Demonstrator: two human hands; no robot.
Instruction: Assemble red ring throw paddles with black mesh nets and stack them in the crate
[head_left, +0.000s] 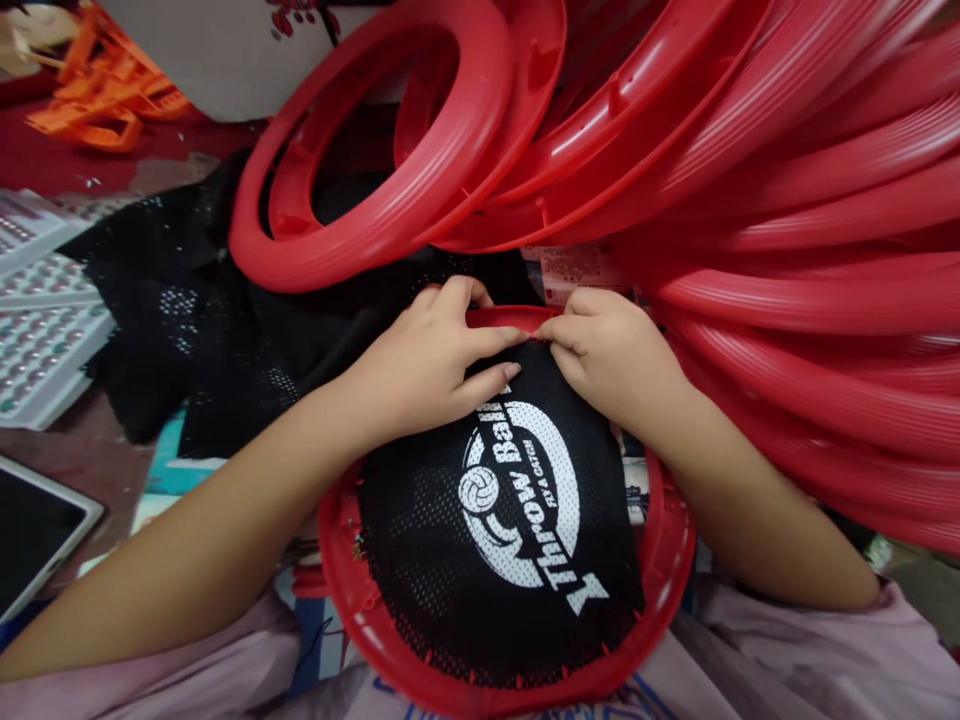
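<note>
A red plastic ring (667, 560) rests against my lap, its inner side with small pegs facing up. Black mesh fabric (427, 520) with a white "Throw Ball" print lies across it, its lower edge hooked on several pegs. At the ring's far side my left hand (450, 345) presses on the mesh edge, thumb and index finger stretched out and the other fingers curled over the rim. Right beside it, my right hand (611, 345) pinches the mesh edge at the rim between closed fingers. On the right, part of the mesh edge hangs free of the ring.
Several red rings (810, 290) are stacked at the right and back. More black mesh (217, 330) lies on the left under a loose ring (255, 230). Further left are white trays (52, 340) of small round pieces, a dark-screened device (37, 530) and orange plastic parts (112, 80).
</note>
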